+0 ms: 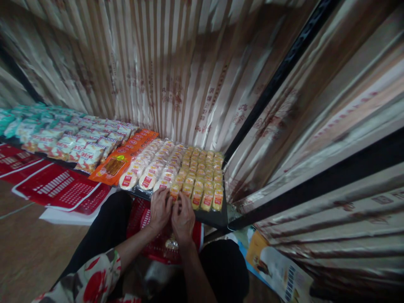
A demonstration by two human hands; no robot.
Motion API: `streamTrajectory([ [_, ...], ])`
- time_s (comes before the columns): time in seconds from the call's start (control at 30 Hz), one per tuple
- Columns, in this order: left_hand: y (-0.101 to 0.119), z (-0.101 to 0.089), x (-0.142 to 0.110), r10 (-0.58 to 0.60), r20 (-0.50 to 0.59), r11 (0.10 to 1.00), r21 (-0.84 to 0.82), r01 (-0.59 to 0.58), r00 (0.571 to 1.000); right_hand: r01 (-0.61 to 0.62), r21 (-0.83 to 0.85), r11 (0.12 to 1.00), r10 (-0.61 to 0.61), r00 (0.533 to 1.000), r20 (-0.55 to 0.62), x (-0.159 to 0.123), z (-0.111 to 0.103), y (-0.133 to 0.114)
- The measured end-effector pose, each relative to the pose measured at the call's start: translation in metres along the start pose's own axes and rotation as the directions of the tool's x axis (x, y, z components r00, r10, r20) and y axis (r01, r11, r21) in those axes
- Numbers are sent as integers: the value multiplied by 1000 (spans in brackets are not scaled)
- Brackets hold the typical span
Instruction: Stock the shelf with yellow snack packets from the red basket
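My left hand [161, 209] and my right hand [183, 218] are close together at the shelf's front edge. Their curled fingers close on a small yellow wrapped cake [174, 192] at the front of the leftmost yellow row; the fingertips partly cover it. To the right stand more rows of yellow wrapped cakes [207, 198], lined up front to back. Left of my hands are rows of round white wrapped biscuits [147, 181] with red labels. Below my hands, a red basket [197, 235] holds a few small wrapped pieces [171, 243].
An orange snack packet [118, 164] divides the biscuits from many white-and-blue bags [90, 153]. Red baskets [59, 187] sit on the floor at left. A printed bag [277, 267] lies low at right. Pleated printed sheeting [176, 71] and a dark post [268, 92] stand behind.
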State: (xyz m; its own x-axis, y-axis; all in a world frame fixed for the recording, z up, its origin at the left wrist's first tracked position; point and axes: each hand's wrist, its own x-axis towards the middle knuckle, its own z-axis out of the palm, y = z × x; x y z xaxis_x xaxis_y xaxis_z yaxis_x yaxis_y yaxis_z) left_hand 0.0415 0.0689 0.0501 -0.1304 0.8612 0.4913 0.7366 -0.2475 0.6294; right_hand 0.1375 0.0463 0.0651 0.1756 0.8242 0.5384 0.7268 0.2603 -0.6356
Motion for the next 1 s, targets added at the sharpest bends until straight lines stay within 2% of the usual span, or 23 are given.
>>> streamTrajectory([
  [0.47, 1, 5, 5, 77, -62, 996, 41, -75, 995, 80, -66, 995, -82, 996, -26, -3, 3, 2],
  [0.7, -4, 9, 3, 102, -57, 992, 84, -97, 993, 104, -65, 993, -107, 993, -47, 1, 0, 2],
  [0.87, -4, 8, 3, 114, -81, 991, 83, -107, 990, 115, -115, 987, -132, 980, -148, 5, -3, 6],
  [1.0, -2, 9, 3, 139, -27, 988, 78, -137, 990, 72, -177, 981, -108, 973, -205, 8, -6, 11],
])
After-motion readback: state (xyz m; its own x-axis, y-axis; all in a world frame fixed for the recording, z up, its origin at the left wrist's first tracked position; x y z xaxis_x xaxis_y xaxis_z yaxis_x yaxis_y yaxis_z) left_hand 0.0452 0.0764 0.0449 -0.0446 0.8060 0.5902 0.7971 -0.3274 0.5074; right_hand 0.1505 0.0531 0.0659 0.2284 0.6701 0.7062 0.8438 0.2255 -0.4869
